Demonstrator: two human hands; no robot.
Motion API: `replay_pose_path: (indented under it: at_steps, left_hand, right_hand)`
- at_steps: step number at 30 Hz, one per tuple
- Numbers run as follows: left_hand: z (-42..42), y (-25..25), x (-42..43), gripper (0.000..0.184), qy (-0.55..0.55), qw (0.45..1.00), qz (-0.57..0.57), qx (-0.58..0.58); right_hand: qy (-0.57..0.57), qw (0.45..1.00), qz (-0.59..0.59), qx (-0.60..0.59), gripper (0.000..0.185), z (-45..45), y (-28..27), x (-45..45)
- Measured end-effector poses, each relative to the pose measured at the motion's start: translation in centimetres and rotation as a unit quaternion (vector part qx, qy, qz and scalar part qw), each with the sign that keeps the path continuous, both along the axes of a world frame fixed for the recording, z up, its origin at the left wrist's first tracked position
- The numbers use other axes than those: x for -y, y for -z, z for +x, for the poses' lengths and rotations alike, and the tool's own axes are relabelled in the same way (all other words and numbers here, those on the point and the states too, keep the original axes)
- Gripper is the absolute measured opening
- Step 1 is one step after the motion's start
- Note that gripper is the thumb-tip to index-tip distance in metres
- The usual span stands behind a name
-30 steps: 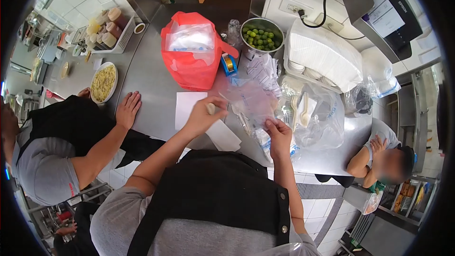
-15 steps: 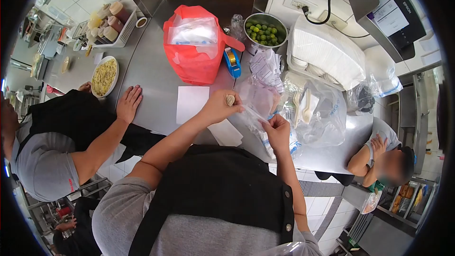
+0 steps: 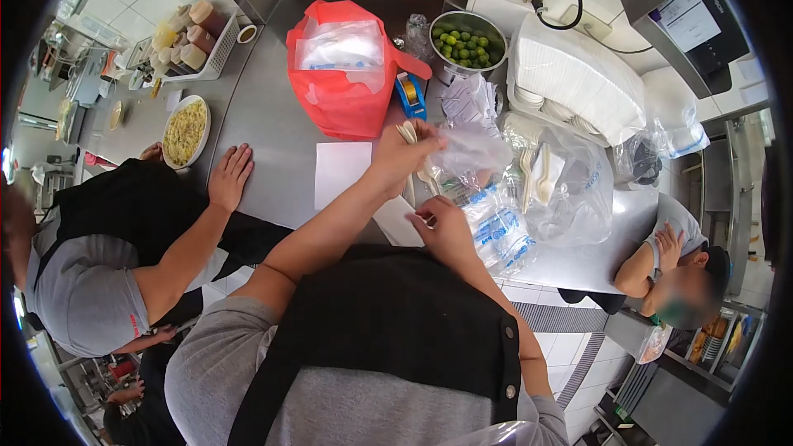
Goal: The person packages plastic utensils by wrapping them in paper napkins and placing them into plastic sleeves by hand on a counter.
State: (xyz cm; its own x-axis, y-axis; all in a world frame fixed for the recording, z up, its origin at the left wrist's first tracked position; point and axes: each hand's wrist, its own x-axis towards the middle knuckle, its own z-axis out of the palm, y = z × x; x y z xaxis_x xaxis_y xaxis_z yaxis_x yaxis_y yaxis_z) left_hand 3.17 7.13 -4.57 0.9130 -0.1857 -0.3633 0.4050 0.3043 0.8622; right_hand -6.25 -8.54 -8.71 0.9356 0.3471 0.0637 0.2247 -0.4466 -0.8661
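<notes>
My left hand is closed around pale disposable cutlery, its ends showing above and below the fingers. A thin clear plastic bag hangs from the fingertips of that hand. Lower and to the right, my right hand is bent inward, its thumb and fingers slightly apart. It is close to the folded white paper and just below the cutlery's lower ends. Another white sheet lies flat on the steel table, left of my left hand.
A red bag, a blue tape dispenser, a pot of green citrus and white containers stand behind. Packaged plastic bags lie at right. A co-worker's hand rests near a food plate; another person sits right.
My right hand has let go of the plastic bag and moved left, towards the folded paper. My left hand has risen slightly with the cutlery and bag, turning so more cutlery shows.
</notes>
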Motion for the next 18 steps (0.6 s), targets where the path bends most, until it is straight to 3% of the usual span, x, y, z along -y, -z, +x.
replay_pose_path:
  at_steps: [1, 5, 11, 14, 16, 17, 18]
  left_hand:
    - [0.2, -0.5, 0.1, 0.011, -0.026, 0.999, -0.006, 0.018]
    - [0.7, -0.1, -1.0, 0.011, -0.080, 0.992, 0.036, 0.094]
    - [-0.6, -2.4, -2.5, 0.015, -0.149, 0.958, 0.123, 0.212]
    - [-1.6, -5.1, -2.6, 0.015, -0.202, 0.927, 0.117, 0.294]
    - [-2.1, -6.6, -3.1, 0.012, -0.181, 0.778, 0.326, 0.506]
    - [-2.4, -6.8, -3.2, 0.012, -0.184, 0.777, 0.327, 0.506]
    - [-2.6, -7.0, -3.3, 0.016, -0.159, 0.770, 0.358, 0.503]
  right_hand:
    - [-0.025, 0.994, -0.109, -0.019, 0.028, -0.1, 1.0, -0.4]
    - [0.017, 0.988, -0.143, -0.064, 0.033, -1.0, 3.2, -0.6]
    - [0.020, 0.982, -0.182, -0.036, 0.029, -0.8, 5.1, -0.5]
    - [0.004, 0.989, -0.149, -0.008, 0.027, -0.7, 5.4, -0.2]
    - [0.029, 0.991, -0.018, -0.129, 0.019, -0.7, 5.0, 0.1]
    - [0.025, 0.991, -0.019, -0.127, 0.019, -1.0, 4.8, 0.4]
    - [0.068, 0.986, 0.090, -0.123, 0.018, -1.4, 4.6, 0.8]
